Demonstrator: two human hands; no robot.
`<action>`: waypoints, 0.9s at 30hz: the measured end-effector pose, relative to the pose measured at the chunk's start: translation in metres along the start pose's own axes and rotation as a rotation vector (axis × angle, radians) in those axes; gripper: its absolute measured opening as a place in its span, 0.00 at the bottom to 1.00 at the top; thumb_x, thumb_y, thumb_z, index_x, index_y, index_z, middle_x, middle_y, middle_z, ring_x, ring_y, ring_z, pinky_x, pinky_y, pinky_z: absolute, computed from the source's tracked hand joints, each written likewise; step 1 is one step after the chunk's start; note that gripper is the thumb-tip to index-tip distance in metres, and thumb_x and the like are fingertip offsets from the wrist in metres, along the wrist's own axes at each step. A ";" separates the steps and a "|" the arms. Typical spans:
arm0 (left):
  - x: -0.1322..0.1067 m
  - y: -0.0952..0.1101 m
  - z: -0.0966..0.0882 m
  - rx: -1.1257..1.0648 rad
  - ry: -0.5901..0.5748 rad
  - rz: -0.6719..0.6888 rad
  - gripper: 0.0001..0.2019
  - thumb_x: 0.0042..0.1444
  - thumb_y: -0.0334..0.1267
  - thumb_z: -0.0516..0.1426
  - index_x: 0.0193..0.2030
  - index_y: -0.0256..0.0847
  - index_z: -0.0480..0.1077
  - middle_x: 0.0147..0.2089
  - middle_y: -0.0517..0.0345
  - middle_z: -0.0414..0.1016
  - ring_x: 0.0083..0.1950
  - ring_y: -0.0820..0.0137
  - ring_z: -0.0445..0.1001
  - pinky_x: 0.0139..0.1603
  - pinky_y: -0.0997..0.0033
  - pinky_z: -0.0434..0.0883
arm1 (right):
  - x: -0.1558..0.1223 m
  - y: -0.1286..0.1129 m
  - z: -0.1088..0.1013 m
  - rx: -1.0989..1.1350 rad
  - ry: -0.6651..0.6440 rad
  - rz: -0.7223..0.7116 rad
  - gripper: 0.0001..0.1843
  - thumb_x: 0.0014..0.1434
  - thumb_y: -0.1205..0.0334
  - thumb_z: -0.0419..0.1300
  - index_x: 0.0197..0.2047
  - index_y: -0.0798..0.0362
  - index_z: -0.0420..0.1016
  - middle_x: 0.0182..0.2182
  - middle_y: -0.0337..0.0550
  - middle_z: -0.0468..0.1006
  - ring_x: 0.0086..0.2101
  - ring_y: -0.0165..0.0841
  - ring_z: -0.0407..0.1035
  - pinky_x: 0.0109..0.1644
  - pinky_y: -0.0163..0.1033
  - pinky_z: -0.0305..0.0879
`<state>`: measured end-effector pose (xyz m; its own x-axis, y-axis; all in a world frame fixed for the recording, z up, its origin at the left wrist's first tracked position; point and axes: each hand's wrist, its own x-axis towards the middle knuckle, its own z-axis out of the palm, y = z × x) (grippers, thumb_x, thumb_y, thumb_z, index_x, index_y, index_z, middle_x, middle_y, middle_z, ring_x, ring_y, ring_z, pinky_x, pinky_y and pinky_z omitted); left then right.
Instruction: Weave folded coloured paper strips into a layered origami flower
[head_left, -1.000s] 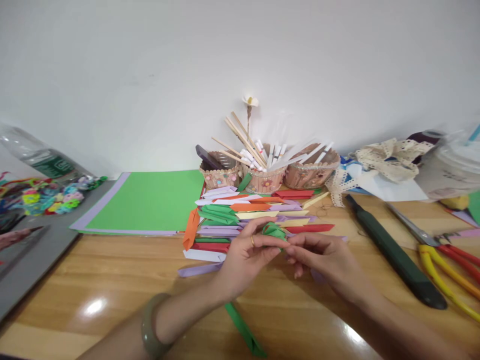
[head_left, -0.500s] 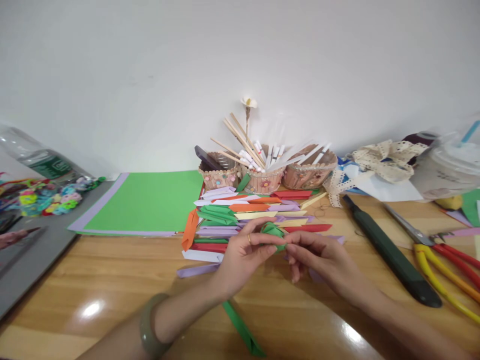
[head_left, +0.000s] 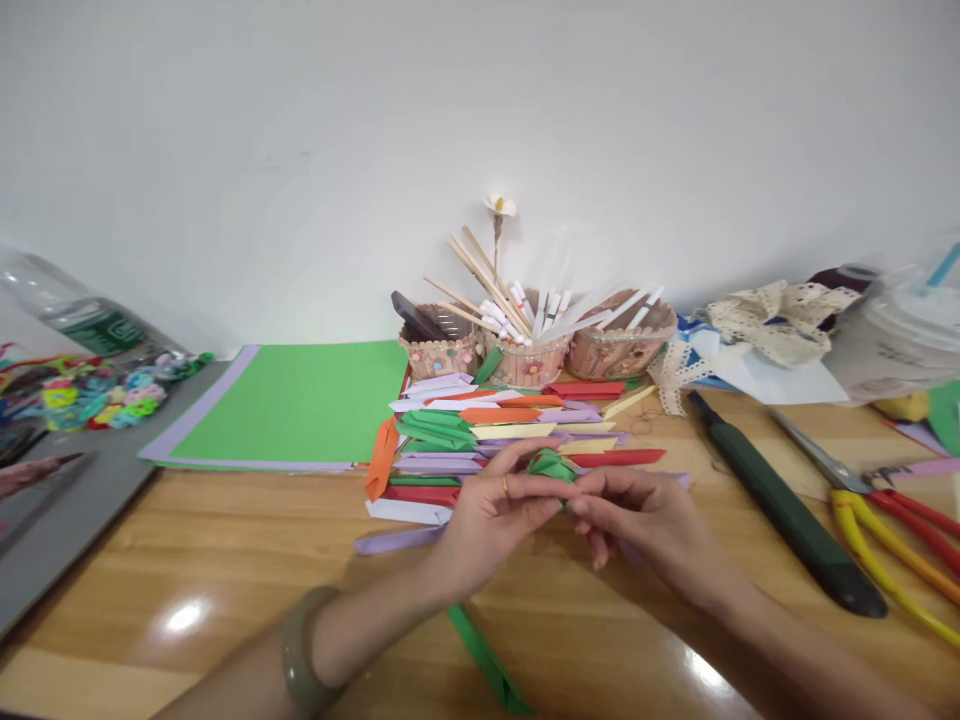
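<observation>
Between my two hands is a small piece of folded green paper [head_left: 551, 464], held above the table. My left hand [head_left: 501, 515] is closed on its left side, thumb and fingers pinching it. From the right, my right hand [head_left: 634, 510] pinches its lower right edge, fingertips meeting those of the left. The fingers hide part of the paper. Under my left wrist lies a folded green paper strip [head_left: 487, 660] on the table. Just beyond my hands are rows of folded paper strips [head_left: 431, 430] in green, purple, red, orange, white and yellow.
Green and lilac paper sheets [head_left: 300, 405] lie at the back left, near a grey board [head_left: 82, 510]. Decorated baskets [head_left: 529, 362] with sticks and pens stand by the wall. On the right are a dark green long tool [head_left: 787, 510], yellow-handled scissors [head_left: 862, 530] and lace ribbon [head_left: 776, 315].
My right fingers have shifted slightly left, closer to the left fingertips. The green paper has turned a little and is more covered. The other things stay as they were.
</observation>
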<state>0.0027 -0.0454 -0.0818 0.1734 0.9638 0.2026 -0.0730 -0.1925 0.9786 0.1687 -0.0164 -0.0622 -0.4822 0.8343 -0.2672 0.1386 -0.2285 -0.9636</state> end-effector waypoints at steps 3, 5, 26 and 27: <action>0.000 0.001 0.000 0.004 0.004 -0.008 0.10 0.52 0.33 0.57 0.39 0.52 0.76 0.56 0.59 0.65 0.58 0.68 0.64 0.58 0.67 0.61 | -0.001 -0.001 -0.001 -0.004 -0.025 -0.010 0.19 0.47 0.46 0.62 0.25 0.56 0.70 0.14 0.34 0.69 0.15 0.23 0.61 0.20 0.30 0.52; 0.000 0.001 0.000 0.004 0.011 -0.018 0.10 0.52 0.34 0.57 0.39 0.52 0.76 0.56 0.59 0.65 0.58 0.68 0.63 0.58 0.67 0.61 | -0.002 -0.002 -0.002 -0.009 -0.039 -0.020 0.20 0.48 0.45 0.61 0.27 0.56 0.71 0.16 0.35 0.70 0.15 0.23 0.62 0.20 0.31 0.51; -0.002 0.002 -0.001 0.062 -0.035 -0.031 0.11 0.55 0.34 0.54 0.42 0.49 0.75 0.57 0.56 0.64 0.60 0.65 0.62 0.61 0.61 0.57 | 0.000 -0.001 0.002 -0.008 0.059 0.044 0.19 0.42 0.47 0.65 0.22 0.56 0.69 0.10 0.33 0.67 0.12 0.23 0.60 0.18 0.30 0.50; -0.001 0.002 -0.001 0.067 -0.040 -0.027 0.11 0.55 0.34 0.54 0.42 0.49 0.75 0.57 0.56 0.64 0.60 0.65 0.62 0.61 0.61 0.57 | 0.000 -0.001 0.002 -0.007 0.059 0.045 0.19 0.42 0.47 0.65 0.22 0.56 0.69 0.10 0.33 0.67 0.12 0.23 0.60 0.18 0.30 0.50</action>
<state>0.0017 -0.0470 -0.0803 0.2132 0.9610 0.1764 -0.0022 -0.1800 0.9837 0.1667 -0.0170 -0.0614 -0.4237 0.8512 -0.3097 0.1654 -0.2635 -0.9504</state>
